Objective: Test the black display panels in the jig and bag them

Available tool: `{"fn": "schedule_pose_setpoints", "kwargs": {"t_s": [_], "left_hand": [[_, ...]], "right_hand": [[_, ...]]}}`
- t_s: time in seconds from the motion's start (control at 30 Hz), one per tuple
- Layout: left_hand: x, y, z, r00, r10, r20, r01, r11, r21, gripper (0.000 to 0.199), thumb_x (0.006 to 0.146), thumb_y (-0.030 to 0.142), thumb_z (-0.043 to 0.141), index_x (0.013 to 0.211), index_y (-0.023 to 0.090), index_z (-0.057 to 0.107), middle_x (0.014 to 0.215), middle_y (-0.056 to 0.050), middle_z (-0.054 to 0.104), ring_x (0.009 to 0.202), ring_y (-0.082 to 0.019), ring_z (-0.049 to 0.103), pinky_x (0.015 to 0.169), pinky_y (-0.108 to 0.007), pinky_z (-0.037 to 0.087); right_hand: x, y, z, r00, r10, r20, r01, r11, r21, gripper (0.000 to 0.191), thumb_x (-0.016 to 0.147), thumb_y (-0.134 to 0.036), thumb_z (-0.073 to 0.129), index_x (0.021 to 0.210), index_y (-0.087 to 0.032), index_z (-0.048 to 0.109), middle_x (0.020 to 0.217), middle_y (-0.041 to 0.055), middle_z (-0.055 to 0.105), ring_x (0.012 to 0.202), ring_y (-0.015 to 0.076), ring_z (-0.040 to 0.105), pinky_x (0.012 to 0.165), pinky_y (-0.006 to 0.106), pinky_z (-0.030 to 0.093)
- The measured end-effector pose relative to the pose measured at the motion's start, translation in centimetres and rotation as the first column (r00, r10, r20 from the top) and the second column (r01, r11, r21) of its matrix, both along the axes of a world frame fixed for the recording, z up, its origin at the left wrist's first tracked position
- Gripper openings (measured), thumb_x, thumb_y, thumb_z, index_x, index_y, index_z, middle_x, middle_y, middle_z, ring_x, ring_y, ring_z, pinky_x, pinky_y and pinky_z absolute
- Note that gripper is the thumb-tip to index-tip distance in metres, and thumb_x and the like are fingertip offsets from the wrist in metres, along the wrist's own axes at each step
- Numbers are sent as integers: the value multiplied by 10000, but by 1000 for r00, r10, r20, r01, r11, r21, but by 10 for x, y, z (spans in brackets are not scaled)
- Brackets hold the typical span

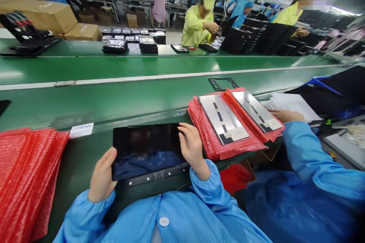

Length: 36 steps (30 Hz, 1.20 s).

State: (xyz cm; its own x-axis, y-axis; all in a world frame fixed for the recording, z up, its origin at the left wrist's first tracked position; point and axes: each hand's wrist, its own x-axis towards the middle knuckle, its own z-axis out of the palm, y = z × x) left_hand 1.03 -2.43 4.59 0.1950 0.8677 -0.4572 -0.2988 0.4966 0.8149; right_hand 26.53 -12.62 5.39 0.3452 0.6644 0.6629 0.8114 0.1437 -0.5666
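Observation:
A black, glossy display panel (148,153) is held tilted in front of my chest, its dark face towards me. My left hand (103,176) is closed round its left edge, the fingers hidden behind. At the upper right corner, my right hand (192,148) has its thumb and fingers on the panel's edge. Below the panel's lower edge runs a dark strip (155,176) with small white dots. Just right of my right hand, silver-backed panels (225,117) lie on red bubble-wrap bags (203,136).
Red bubble-wrap bags (25,182) are piled at left, by a handwritten white label (81,130). A black frame (223,84) lies on the green belt (128,98). At right, a co-worker's hand (288,115) touches white sheets. Stacked devices (148,44) stand across the line.

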Motion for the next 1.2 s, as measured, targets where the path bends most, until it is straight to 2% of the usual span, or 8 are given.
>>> {"fn": "schedule_pose_setpoints", "kwargs": {"t_s": [0.13,0.37,0.7,0.83,0.9,1.07,1.13,1.2], "left_hand": [[-9,15,-3,988,75,133,-68,996,-60,398,785,274,690,1175,201,656,1073,-67,722,975,-274,690,800,-357,604],[-8,19,-7,995,53,88,-43,992,-118,381,871,405,562,1213,258,638,1093,-60,722,1052,-301,663,829,-421,604],[-9,12,-2,985,-152,-81,151,988,-22,585,637,483,795,1155,249,658,1012,-70,736,953,-341,688,757,-458,617],[-17,3,12,914,-241,-327,289,952,105,489,522,475,860,919,221,731,868,-80,729,872,-345,692,776,-493,604],[-19,1,25,842,-138,-521,383,834,398,370,549,536,818,765,244,747,840,-76,712,877,-343,680,830,-516,586],[0,17,54,792,151,-591,574,146,806,177,716,462,693,861,399,772,1129,-8,671,1119,-323,592,1055,-486,446],[14,37,55,771,82,-632,603,225,765,282,742,481,655,958,336,763,1087,-24,696,1038,-308,633,1009,-467,479],[28,65,50,737,112,-667,531,516,672,427,699,532,685,971,209,746,954,-62,722,917,-310,661,943,-485,506]], "right_hand": [[15,-26,-3,952,96,-289,-146,977,-155,421,912,-271,603,1316,-182,530,1210,114,640,1112,240,610,982,411,482],[6,-47,-2,696,304,-650,-596,750,-287,451,966,-386,530,1374,-201,474,821,24,734,774,204,720,702,309,569],[8,-50,-10,541,277,-794,-657,729,-193,530,986,-472,464,1423,-176,420,677,9,687,527,149,665,512,242,516],[19,-46,-15,637,241,-732,-590,763,-263,507,977,-438,491,1411,-184,435,731,16,695,599,152,683,559,245,523],[24,-45,-14,748,197,-634,-490,808,-327,526,939,-403,559,1407,-199,435,917,57,711,657,151,692,596,254,536],[30,-56,5,794,172,-583,-407,862,-301,495,914,-372,586,1370,-219,471,957,43,698,626,132,663,597,256,549],[35,-65,15,811,154,-565,-342,907,-245,449,921,-377,577,1334,-218,506,863,19,694,594,128,643,580,250,540],[47,-74,23,876,48,-480,-180,956,-233,404,933,-372,557,1303,-211,534,827,17,690,597,136,634,578,254,528]]}}
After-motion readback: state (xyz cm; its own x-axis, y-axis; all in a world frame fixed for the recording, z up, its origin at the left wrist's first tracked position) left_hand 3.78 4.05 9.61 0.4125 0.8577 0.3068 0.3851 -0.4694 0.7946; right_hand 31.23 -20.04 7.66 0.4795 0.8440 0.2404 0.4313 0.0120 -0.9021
